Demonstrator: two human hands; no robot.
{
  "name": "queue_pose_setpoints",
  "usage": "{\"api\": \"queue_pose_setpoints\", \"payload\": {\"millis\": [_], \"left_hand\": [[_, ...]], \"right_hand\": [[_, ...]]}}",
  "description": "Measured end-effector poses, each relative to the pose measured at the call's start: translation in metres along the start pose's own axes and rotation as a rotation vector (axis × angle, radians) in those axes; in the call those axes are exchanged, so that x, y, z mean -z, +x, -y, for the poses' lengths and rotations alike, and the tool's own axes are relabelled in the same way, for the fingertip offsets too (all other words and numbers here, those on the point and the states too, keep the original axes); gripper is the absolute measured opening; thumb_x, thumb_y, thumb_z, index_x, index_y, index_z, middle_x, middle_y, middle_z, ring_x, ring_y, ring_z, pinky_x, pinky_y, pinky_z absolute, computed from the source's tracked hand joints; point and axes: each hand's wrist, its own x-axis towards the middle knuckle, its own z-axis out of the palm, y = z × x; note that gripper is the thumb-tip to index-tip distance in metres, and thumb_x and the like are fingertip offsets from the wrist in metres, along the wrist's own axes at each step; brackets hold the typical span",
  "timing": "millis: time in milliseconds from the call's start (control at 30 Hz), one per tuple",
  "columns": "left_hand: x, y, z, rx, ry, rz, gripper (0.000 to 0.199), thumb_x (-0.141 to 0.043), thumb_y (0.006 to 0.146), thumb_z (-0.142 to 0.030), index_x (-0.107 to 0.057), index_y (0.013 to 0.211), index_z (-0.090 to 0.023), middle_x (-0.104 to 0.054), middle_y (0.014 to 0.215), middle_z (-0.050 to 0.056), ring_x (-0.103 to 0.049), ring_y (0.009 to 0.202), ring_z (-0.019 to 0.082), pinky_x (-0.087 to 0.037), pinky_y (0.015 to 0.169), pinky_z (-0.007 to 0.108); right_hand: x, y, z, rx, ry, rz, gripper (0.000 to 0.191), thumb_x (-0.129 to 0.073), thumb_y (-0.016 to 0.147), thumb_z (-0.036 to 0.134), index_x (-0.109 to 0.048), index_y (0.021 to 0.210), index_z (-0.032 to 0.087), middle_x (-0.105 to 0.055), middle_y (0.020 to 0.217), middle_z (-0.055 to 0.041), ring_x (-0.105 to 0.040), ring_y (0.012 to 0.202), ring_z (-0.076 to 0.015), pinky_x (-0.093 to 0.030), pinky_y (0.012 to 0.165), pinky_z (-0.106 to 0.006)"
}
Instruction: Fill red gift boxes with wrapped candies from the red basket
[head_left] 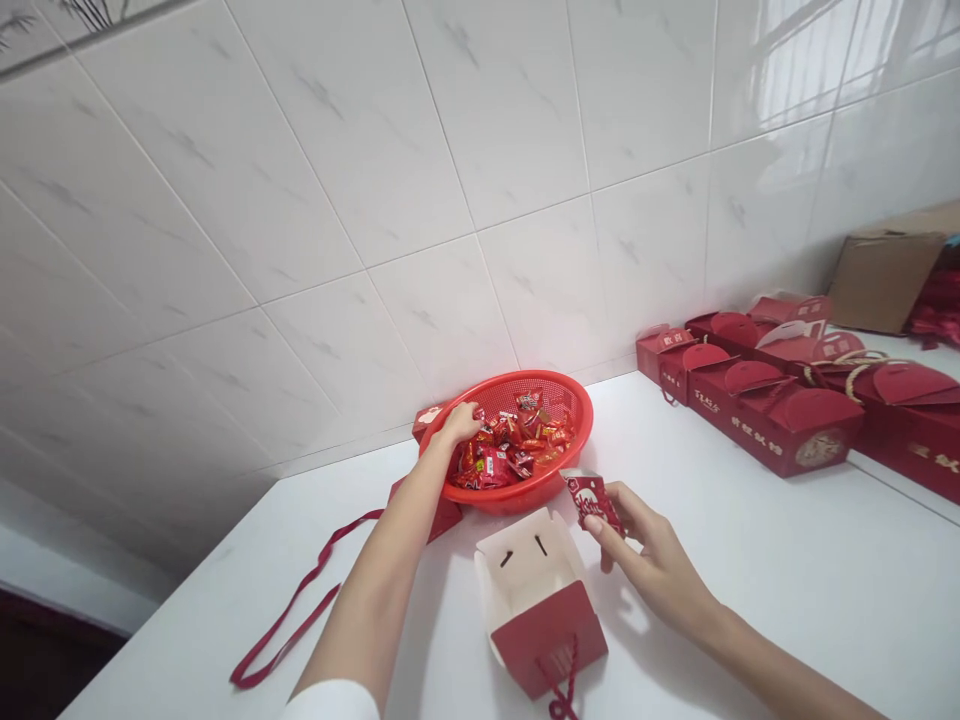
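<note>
My left hand (463,424) reaches over the left rim of a red plastic basket (536,497) full of wrapped candies (501,462). Its fingers are bent down at the candies, and I cannot make out what, if anything, they hold. Between the thumb and fingers of my right hand (637,540) is a red packet (592,502) with white print, held just off the basket's front right edge. An open red box (551,635) with a cream inside and a twisted red cord stands in front of the basket, between my forearms.
Red gift boxes (772,415) with rounded flaps and cord handles line the right side by the tiled wall. A cardboard box (881,280) stands behind them. A dark red ribbon (300,590) lies left of my left forearm.
</note>
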Motion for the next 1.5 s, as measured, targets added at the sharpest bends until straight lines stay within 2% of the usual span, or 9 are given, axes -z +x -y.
{"api": "queue_pose_setpoints", "payload": {"millis": [100, 267, 433, 667, 933, 1133, 1300, 1400, 1500], "left_hand": [[-0.005, 0.006, 0.010, 0.050, 0.076, 0.076, 0.015, -0.069, 0.091, -0.028, -0.067, 0.096, -0.013, -0.070, 0.105, 0.006, -0.066, 0.100, 0.021, -0.052, 0.093, 0.043], [-0.009, 0.009, 0.019, 0.090, 0.072, 0.227, 0.025, -0.070, 0.090, -0.029, -0.062, 0.073, -0.013, -0.063, 0.071, -0.002, -0.062, 0.067, 0.013, -0.053, 0.069, 0.030], [-0.009, 0.005, 0.016, 0.010, -0.128, 0.340, 0.026, -0.084, 0.064, -0.024, -0.059, 0.057, -0.018, -0.052, 0.048, -0.007, -0.055, 0.055, 0.014, -0.043, 0.056, 0.025], [-0.003, -0.008, 0.003, -0.102, -0.548, 0.432, 0.034, -0.087, 0.051, -0.036, -0.073, 0.075, -0.016, -0.076, 0.082, 0.007, -0.067, 0.078, 0.022, -0.051, 0.075, 0.031], [-0.004, -0.010, 0.002, -0.115, -0.758, 0.346, 0.043, -0.090, 0.055, -0.042, -0.073, 0.084, -0.014, -0.077, 0.086, 0.010, -0.070, 0.082, 0.024, -0.052, 0.079, 0.034], [-0.007, -0.003, 0.007, -0.065, -0.734, 0.117, 0.042, -0.078, 0.072, -0.050, -0.069, 0.095, -0.015, -0.077, 0.092, 0.010, -0.072, 0.086, 0.025, -0.054, 0.077, 0.034], [-0.007, 0.007, 0.015, 0.018, -0.514, -0.119, 0.029, -0.059, 0.087, -0.036, -0.065, 0.103, -0.013, -0.075, 0.105, 0.013, -0.070, 0.099, 0.026, -0.053, 0.081, 0.032], [-0.006, 0.006, 0.023, 0.069, -0.293, -0.188, 0.016, -0.063, 0.082, -0.023, -0.067, 0.095, -0.014, -0.076, 0.102, 0.014, -0.067, 0.106, 0.032, -0.051, 0.088, 0.037], [-0.005, 0.001, 0.028, 0.075, -0.102, -0.200, 0.029, -0.066, 0.071, -0.008, -0.069, 0.099, -0.015, -0.075, 0.106, 0.016, -0.063, 0.115, 0.037, -0.047, 0.095, 0.042]], "right_hand": [[-0.001, -0.001, 0.000, -0.009, -0.051, 0.018, 0.032, -0.052, 0.096, 0.053, -0.057, 0.095, 0.021, -0.061, 0.082, -0.0019, -0.057, 0.062, -0.0131, -0.053, 0.051, -0.024], [-0.001, -0.002, -0.005, -0.008, -0.086, 0.052, 0.030, -0.050, 0.097, 0.052, -0.055, 0.093, 0.022, -0.061, 0.082, -0.0023, -0.056, 0.066, -0.0147, -0.053, 0.053, -0.025], [-0.003, -0.005, -0.010, -0.018, -0.132, 0.084, 0.031, -0.048, 0.098, 0.051, -0.058, 0.096, 0.022, -0.063, 0.079, -0.0020, -0.056, 0.064, -0.0152, -0.047, 0.049, -0.025], [-0.003, -0.003, -0.010, -0.023, -0.154, 0.084, 0.030, -0.049, 0.098, 0.049, -0.059, 0.097, 0.021, -0.062, 0.078, -0.0015, -0.055, 0.063, -0.0148, -0.046, 0.050, -0.024], [-0.001, -0.002, -0.014, -0.029, -0.165, 0.080, 0.029, -0.049, 0.098, 0.049, -0.058, 0.096, 0.021, -0.064, 0.080, -0.0022, -0.057, 0.065, -0.0156, -0.049, 0.053, -0.026], [-0.001, -0.002, -0.016, -0.038, -0.190, 0.082, 0.030, -0.050, 0.097, 0.049, -0.060, 0.098, 0.022, -0.063, 0.078, -0.0018, -0.055, 0.065, -0.0157, -0.048, 0.052, -0.025], [0.000, -0.003, -0.017, -0.036, -0.192, 0.087, 0.028, -0.050, 0.097, 0.048, -0.059, 0.098, 0.022, -0.064, 0.080, -0.0023, -0.055, 0.066, -0.0159, -0.047, 0.052, -0.025], [0.000, -0.003, -0.016, -0.039, -0.189, 0.094, 0.029, -0.049, 0.098, 0.049, -0.059, 0.099, 0.021, -0.062, 0.079, -0.0018, -0.053, 0.066, -0.0156, -0.047, 0.052, -0.025], [0.000, -0.003, -0.014, -0.040, -0.183, 0.100, 0.030, -0.049, 0.098, 0.049, -0.058, 0.100, 0.021, -0.062, 0.080, -0.0023, -0.054, 0.067, -0.0156, -0.048, 0.053, -0.025]]}}
